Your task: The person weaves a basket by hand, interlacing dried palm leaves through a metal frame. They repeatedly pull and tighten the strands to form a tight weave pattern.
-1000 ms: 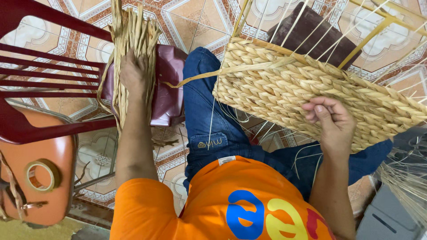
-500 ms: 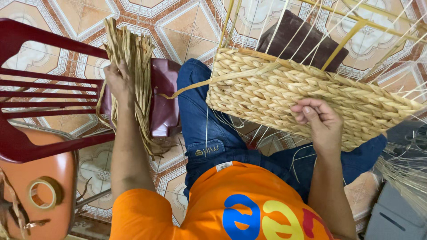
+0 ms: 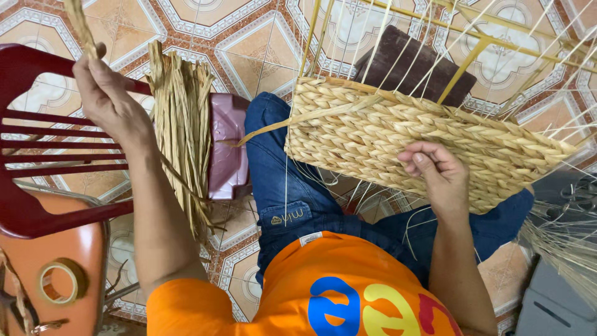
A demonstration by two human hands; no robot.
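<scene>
My left hand [image 3: 109,99] is raised over the red chair and pinches a single dried straw strand [image 3: 79,26] that runs up out of view. Beside it a bundle of dried straw strands [image 3: 183,130] hangs over the edge of a maroon stool [image 3: 227,146]. A half-woven straw basket [image 3: 410,134] on a yellow wire frame [image 3: 463,59] rests across my lap. My right hand [image 3: 438,174] presses on the basket's woven near wall, fingers curled against it. A loose strand [image 3: 280,124] trails from the basket's left corner toward the stool.
A red plastic chair [image 3: 37,155] stands at the left, with an orange seat [image 3: 74,267] below it carrying a roll of tape [image 3: 60,281]. A dark brown block [image 3: 413,65] lies behind the basket. More loose straw [image 3: 559,242] and a grey box [image 3: 553,298] sit at the right.
My left hand has lifted off the straw bundle and risen with one strand pulled out of it. My right hand has stayed on the basket wall.
</scene>
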